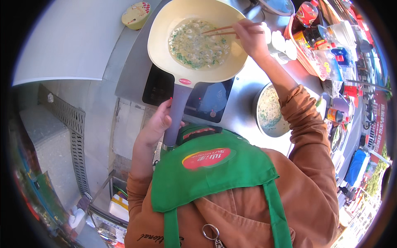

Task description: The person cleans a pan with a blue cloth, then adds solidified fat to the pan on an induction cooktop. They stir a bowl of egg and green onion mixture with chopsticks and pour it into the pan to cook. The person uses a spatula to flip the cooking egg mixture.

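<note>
A cream-coloured frying pan [158,40] sits over a black induction cooktop [206,99]. In it, a pale, soupy egg-like mixture [198,43] is flecked with chopped greens. My left hand [158,124] is around the pan's grey handle [177,114] from the left, with fingertips showing on its far side. Over the pan's right side, my right hand [252,38] grips a pair of wooden chopsticks [225,31]. Their tips reach the mixture's surface. To the right, partly behind my right forearm, stands a bowl [274,131] holding a similar mixture with greens.
White containers [280,46] stand close to my right hand. Beyond them is an orange basket [305,60] of bottles and packets, including a red-capped bottle [307,14]. A glass lid [277,6] lies behind. A round yellow tub [136,15] stands back left.
</note>
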Tool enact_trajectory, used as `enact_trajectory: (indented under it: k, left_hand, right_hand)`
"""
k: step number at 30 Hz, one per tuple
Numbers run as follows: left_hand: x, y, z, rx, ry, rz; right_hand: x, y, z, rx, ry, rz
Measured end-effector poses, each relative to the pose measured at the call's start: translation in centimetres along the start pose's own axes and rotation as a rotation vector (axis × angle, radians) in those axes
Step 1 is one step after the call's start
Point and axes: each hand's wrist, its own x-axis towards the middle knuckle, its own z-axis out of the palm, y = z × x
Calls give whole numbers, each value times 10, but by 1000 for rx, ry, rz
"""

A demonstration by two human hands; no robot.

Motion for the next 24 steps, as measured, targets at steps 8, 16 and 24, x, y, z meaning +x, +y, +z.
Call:
enact_trajectory:
  k: [8,16,24]
  left_hand:
    - [-23,-4,-60,103,558,-25]
    - [-21,-77,-60,265,504,-9]
    - [4,-93,9,1131,91,338]
  right_hand:
    - [-132,-46,-126,574,540,326]
    - [-284,22,-154,-473,73,50]
    - [-297,33,-167,-751,-194,17]
